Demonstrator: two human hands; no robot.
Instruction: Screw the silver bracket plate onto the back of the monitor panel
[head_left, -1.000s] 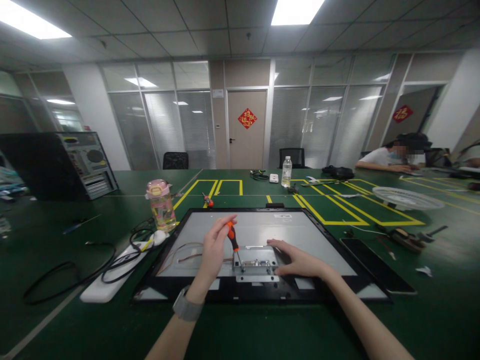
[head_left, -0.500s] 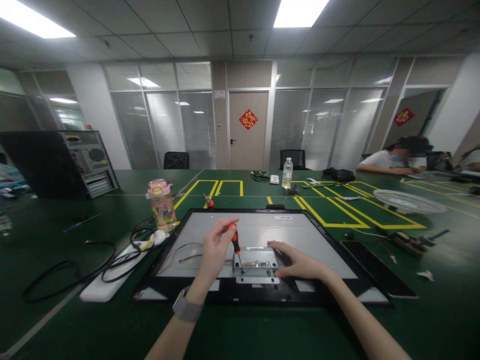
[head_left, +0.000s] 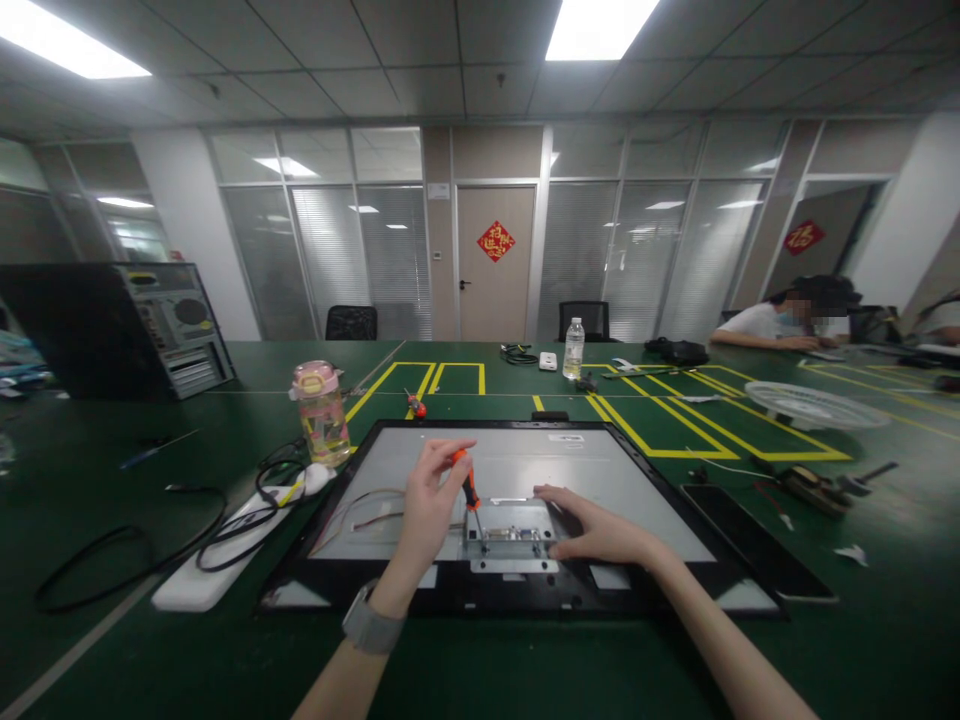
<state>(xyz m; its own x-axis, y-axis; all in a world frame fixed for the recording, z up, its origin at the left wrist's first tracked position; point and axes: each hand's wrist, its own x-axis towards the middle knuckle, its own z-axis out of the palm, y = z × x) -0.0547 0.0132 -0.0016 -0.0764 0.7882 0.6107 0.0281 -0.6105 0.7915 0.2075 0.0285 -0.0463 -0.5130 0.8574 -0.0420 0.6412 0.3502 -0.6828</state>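
An orange and black screwdriver point(head_left: 469, 486) stands nearly upright, tilted a little, with its tip down at the left side of a metal bracket point(head_left: 517, 566). My left hand point(head_left: 435, 495) is closed around the top of its handle. Spread over the bracket's right side, my right hand point(head_left: 596, 522) rests with fingers apart and thumb near the front edge. The bracket, with connectors along it, sits on the grey back of a display panel point(head_left: 637, 470) with a black frame. Thin wires point(head_left: 360, 500) lie on the panel left of the bracket.
Left of the panel are a white power strip point(head_left: 199, 580), black cables and a pink-lidded bottle point(head_left: 324, 410). A computer case point(head_left: 97, 330) stands at far left. On the right lie a black phone-like slab point(head_left: 754, 540) and a caliper-like tool point(head_left: 817, 487). Another person point(head_left: 780, 325) sits at far right.
The view has shifted very slightly. Both hands keep almost the same places, and the screwdriver stays at the same spot on the bracket.
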